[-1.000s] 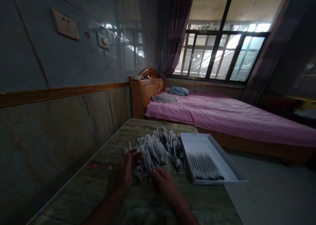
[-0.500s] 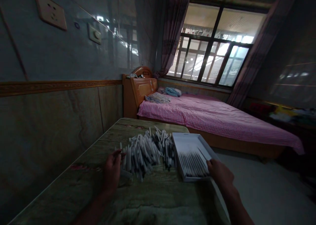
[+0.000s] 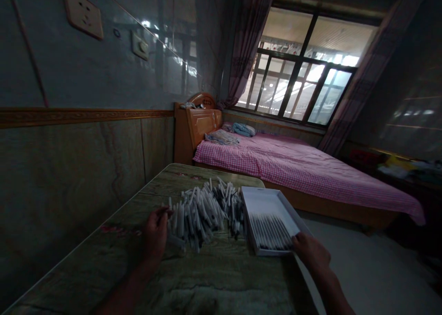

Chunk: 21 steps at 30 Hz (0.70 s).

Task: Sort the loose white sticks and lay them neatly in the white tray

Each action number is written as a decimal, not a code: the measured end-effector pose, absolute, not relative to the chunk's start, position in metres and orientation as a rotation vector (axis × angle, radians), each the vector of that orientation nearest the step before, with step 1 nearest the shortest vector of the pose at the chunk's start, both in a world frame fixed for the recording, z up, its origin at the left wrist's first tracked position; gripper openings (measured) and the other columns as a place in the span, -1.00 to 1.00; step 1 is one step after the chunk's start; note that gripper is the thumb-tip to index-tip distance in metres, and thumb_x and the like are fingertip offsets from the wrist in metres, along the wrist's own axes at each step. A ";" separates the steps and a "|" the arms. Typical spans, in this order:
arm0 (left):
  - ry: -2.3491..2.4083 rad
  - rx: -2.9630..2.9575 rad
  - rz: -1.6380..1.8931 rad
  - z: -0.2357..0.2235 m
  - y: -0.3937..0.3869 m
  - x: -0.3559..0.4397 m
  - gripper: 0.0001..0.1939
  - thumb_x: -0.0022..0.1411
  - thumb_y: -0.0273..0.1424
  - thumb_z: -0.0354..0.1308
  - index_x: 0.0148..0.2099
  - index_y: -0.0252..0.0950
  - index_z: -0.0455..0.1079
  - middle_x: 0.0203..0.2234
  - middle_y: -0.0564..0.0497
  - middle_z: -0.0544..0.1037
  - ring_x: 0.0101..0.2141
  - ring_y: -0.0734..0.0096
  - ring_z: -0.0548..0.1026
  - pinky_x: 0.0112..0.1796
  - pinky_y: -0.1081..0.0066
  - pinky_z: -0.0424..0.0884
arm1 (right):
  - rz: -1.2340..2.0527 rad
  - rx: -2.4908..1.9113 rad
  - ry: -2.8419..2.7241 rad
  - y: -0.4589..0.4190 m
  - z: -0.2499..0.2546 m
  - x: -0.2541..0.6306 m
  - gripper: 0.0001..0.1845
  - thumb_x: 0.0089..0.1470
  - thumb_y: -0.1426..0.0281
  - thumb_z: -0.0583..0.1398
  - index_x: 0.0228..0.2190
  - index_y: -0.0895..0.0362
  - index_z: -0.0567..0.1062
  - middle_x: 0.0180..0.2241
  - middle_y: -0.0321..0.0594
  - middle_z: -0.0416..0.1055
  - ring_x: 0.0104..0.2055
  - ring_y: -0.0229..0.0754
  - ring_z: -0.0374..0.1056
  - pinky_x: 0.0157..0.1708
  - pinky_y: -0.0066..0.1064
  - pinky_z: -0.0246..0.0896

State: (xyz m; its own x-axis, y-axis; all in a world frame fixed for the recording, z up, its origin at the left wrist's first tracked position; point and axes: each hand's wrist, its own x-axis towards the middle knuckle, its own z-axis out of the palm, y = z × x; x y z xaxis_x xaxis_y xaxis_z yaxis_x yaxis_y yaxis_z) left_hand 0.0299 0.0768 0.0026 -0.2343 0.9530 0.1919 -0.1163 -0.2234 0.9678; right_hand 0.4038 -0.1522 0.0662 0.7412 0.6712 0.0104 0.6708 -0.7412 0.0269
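Right grip (image 3: 311, 251) at tray (image 3: 264, 201), row of pens (image 3: 271, 232) inside, just left

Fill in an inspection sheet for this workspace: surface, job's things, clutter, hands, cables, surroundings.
Surface: wood-patterned table with reddish marks.
Job's things: heap of pale pen-like pieces; open white tray holding a row of similar pieces.
Clutter: the heap's pieces overlap at mixed angles.
Hands: left hand at the heap's left edge; right hand at the tray's near right corner; grips unclear.
Cables: nothing seen.
Surroundings: pink-covered bed, window, wall socket.
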 end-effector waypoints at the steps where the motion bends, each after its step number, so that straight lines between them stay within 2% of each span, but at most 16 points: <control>1: 1.154 1.134 1.600 0.003 0.077 0.030 -0.65 -0.03 -0.14 0.13 -0.22 -0.23 0.38 -0.42 0.00 0.56 -0.27 0.19 0.54 -0.15 0.23 0.41 | 0.054 2.906 1.124 -0.152 0.068 0.402 -0.60 0.17 0.28 -0.04 -0.33 0.08 0.58 -0.24 0.01 0.54 -0.21 0.03 0.47 -0.34 -0.29 0.19; 4: 1.144 1.123 1.604 0.003 0.076 0.032 -0.67 -0.03 -0.14 0.12 -0.24 -0.22 0.38 -0.42 0.01 0.56 -0.27 0.18 0.54 -0.17 0.24 0.41 | 0.140 2.900 1.188 -0.146 0.074 0.388 -0.61 0.18 0.31 -0.05 -0.33 0.06 0.57 -0.29 -0.02 0.54 -0.23 -0.01 0.46 -0.37 -0.34 0.16; 8: 1.119 1.134 1.597 0.001 0.073 0.035 -0.67 -0.01 -0.15 0.13 -0.23 -0.24 0.39 -0.41 -0.01 0.57 -0.30 0.19 0.54 -0.20 0.25 0.42 | 0.107 2.954 1.603 -0.121 0.078 0.340 -0.65 0.20 0.30 -0.03 -0.20 0.03 0.52 -0.19 -0.13 0.52 -0.19 -0.10 0.44 -0.38 -0.42 0.13; 11: 1.109 1.160 1.590 0.001 0.070 0.036 -0.69 0.01 -0.17 0.14 -0.23 -0.25 0.39 -0.42 -0.02 0.58 -0.30 0.19 0.55 -0.20 0.25 0.42 | -0.002 2.864 1.908 -0.092 0.072 0.293 -0.72 0.17 0.36 0.02 -0.27 0.04 0.53 -0.26 -0.20 0.52 -0.24 -0.16 0.44 -0.40 -0.48 0.09; 14: 1.097 1.177 1.586 0.001 0.068 0.036 -0.73 0.02 -0.20 0.13 -0.25 -0.24 0.40 -0.42 -0.02 0.59 -0.30 0.19 0.55 -0.20 0.26 0.42 | -0.028 2.781 2.030 -0.060 0.063 0.258 -0.76 0.15 0.38 0.05 -0.30 0.07 0.52 -0.24 -0.19 0.51 -0.25 -0.19 0.44 -0.43 -0.50 0.07; 18: 1.088 1.181 1.576 0.000 0.066 0.037 -0.78 0.04 -0.24 0.10 -0.28 -0.22 0.40 -0.42 -0.02 0.59 -0.30 0.20 0.56 -0.22 0.28 0.43 | 0.032 2.773 1.988 -0.024 0.056 0.236 -0.72 0.16 0.37 0.04 -0.15 0.09 0.47 -0.15 -0.14 0.47 -0.21 -0.18 0.44 -0.40 -0.48 0.12; 21: 1.098 1.226 1.567 -0.001 0.065 0.040 -0.82 0.06 -0.28 0.08 -0.29 -0.21 0.41 -0.42 -0.01 0.59 -0.31 0.21 0.56 -0.23 0.29 0.42 | 0.048 2.758 1.927 -0.005 0.055 0.227 -0.70 0.18 0.32 0.01 -0.18 0.12 0.47 -0.18 -0.09 0.49 -0.20 -0.13 0.45 -0.37 -0.45 0.16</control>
